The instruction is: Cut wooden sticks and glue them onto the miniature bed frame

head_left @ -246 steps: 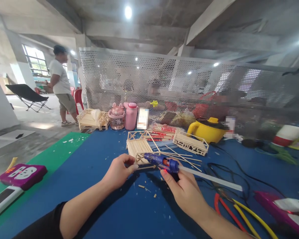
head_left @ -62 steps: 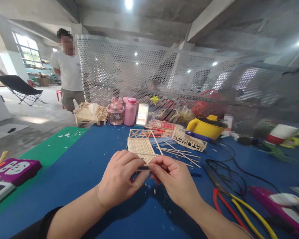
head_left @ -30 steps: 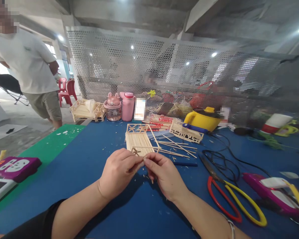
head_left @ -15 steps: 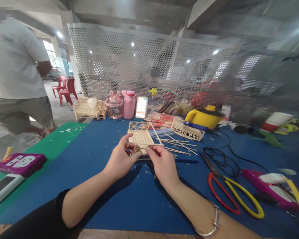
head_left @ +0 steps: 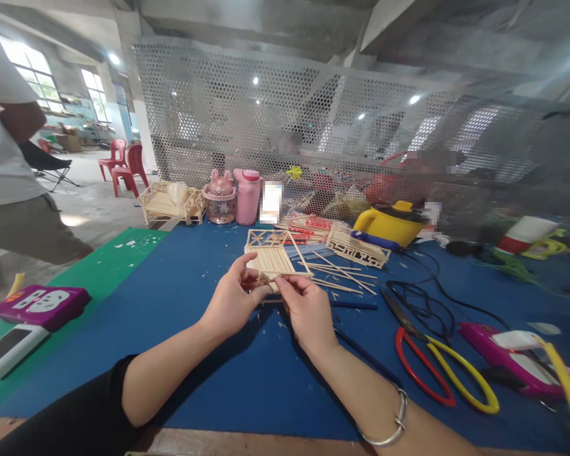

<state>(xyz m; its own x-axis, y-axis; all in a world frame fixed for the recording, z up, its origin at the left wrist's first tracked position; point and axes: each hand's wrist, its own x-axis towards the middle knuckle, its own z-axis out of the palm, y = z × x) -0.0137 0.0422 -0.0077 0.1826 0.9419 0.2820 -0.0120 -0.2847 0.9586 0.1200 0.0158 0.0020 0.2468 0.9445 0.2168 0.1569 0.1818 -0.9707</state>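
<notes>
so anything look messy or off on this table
Only litter: pale wood chips dot the blue mat and green mat, and loose sticks lie crisscrossed right of the stick panel. The small frame in the left hand and right hand looks intact.

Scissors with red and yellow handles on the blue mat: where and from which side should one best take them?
Probably take the scissors by their loop handles, from the near right: they lie flat, loops toward the person, blades pointing away.

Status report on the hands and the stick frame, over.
Left hand and right hand both pinching the stick frame. Stick panel lies close behind it. Loose sticks at right.
</notes>
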